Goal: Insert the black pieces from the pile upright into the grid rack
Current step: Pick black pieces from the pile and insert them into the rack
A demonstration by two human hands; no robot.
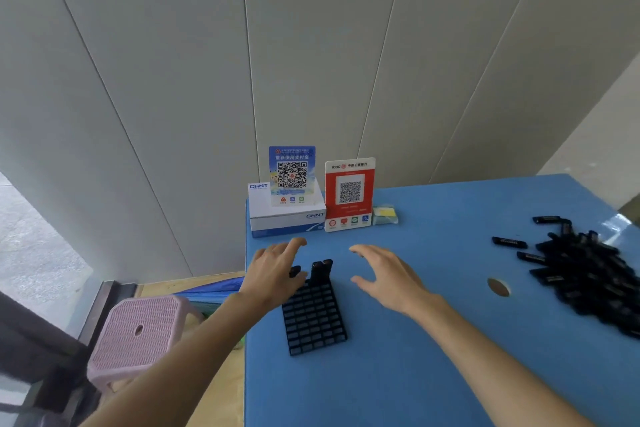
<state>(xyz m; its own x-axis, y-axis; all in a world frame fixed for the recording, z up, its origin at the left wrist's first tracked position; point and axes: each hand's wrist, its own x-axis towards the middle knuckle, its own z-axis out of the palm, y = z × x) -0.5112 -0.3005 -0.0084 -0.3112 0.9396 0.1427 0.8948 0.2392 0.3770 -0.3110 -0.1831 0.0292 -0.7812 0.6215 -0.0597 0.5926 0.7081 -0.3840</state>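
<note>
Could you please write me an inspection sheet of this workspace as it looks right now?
Surface: blue table with a round hole.
Job's things: black grid rack near the table's left edge; three black pieces upright in its far row; the pile lies at the far right.
Clutter: white box, blue QR sign, red QR sign, small packet.
Hands: left hand rests on the rack's far left corner, touching a piece; right hand hovers open, empty.
Cables: nothing seen.
Surroundings: grey panelled wall, pink stool on the floor to the left.
</note>
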